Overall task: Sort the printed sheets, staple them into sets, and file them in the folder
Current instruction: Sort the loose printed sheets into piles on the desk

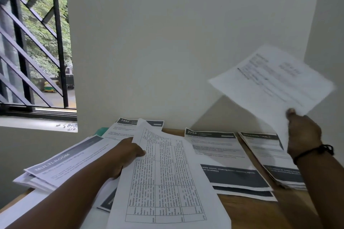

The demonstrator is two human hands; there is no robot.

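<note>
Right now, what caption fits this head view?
Left hand holds a table sheet while right hand lifts another sheet over sorted piles.

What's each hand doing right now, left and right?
Left hand: grips the table-printed sheet at its left edge, over the desk.
Right hand: holds a blurred sheet raised in the air, pinched at its lower corner.

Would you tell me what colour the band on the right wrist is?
The wrist band is black, seen best in the head view.
</note>
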